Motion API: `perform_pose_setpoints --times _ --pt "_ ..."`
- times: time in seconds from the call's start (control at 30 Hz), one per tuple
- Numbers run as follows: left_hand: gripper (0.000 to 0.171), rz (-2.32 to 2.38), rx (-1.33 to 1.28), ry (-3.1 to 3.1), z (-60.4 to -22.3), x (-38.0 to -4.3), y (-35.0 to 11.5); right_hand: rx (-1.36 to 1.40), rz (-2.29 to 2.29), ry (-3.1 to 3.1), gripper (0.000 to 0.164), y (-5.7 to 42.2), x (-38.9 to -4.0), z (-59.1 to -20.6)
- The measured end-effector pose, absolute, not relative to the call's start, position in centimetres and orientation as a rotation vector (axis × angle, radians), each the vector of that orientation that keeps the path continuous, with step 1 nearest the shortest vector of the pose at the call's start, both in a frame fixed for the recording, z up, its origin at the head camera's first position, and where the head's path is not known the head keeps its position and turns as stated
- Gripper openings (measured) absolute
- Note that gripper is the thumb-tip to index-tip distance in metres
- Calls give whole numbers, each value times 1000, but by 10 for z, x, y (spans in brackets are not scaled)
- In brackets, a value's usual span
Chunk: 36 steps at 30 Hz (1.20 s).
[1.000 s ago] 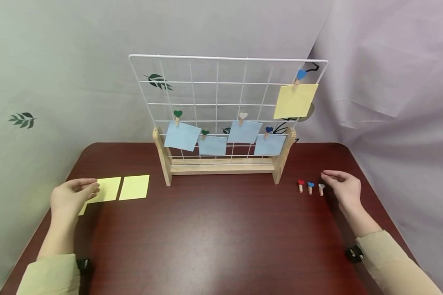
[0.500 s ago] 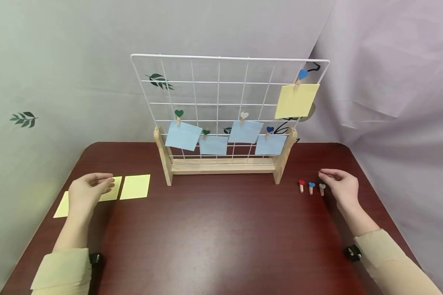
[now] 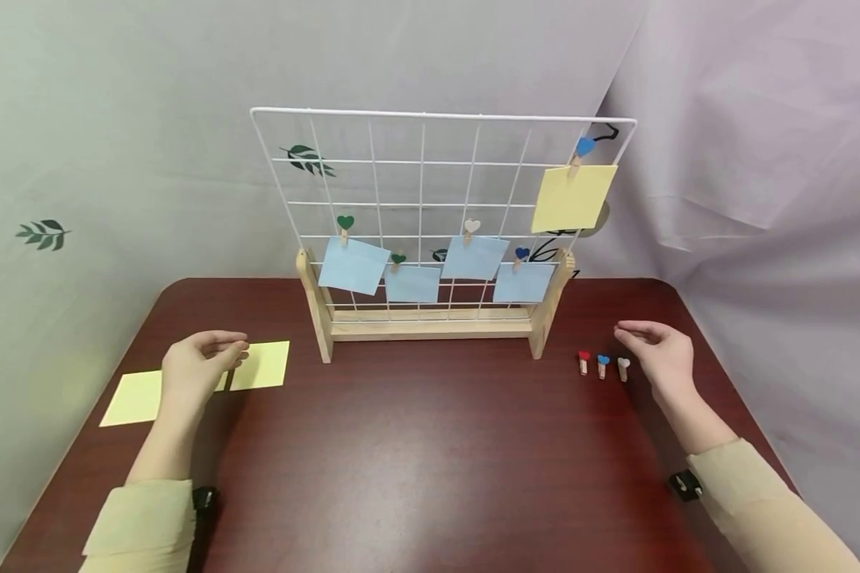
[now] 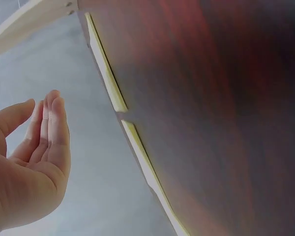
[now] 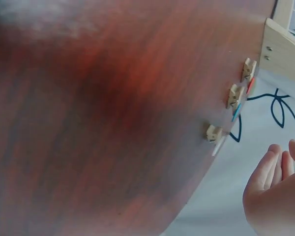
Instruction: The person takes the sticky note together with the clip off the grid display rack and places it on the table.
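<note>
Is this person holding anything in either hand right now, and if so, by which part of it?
Nothing is held. The left hand hovers above the yellow paper notes, and the right hand is near the heart-topped mini clothespins.

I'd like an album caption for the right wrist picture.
Right hand raised near three little wooden clips, edged red, blue and white, on a reddish-brown table.

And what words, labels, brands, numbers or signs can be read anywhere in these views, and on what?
None can be read in any view.
Yellow notes and blue notes: no writing visible.
Loose clips: heart shapes, no lettering visible.
Backdrop cloth: leaf prints and black looped lines; I can make out no letters.
Black wrist devices: any markings are too small to read.
</note>
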<state>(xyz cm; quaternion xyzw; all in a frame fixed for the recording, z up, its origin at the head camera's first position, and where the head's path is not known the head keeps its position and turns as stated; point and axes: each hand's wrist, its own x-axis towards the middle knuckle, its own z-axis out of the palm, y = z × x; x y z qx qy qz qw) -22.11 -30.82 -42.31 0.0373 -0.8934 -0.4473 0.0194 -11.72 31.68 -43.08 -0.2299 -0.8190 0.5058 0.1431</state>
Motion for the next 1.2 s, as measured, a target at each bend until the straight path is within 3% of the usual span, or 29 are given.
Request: perform_pose_setpoints --times 0.57,0.93,1.2 --pt "24 -1675 -103 -2573 -416 -231 -245 -590 1598 -2229 12 309 -136 -406" --pt "23 -1650 -78 -2601 -401 -222 -221 -474 1735 -2103 18 296 -140 -384" --pt "22 -1669 -235 -2563 -385 -213 -211 -391 1733 -2117 12 284 -144 -374"
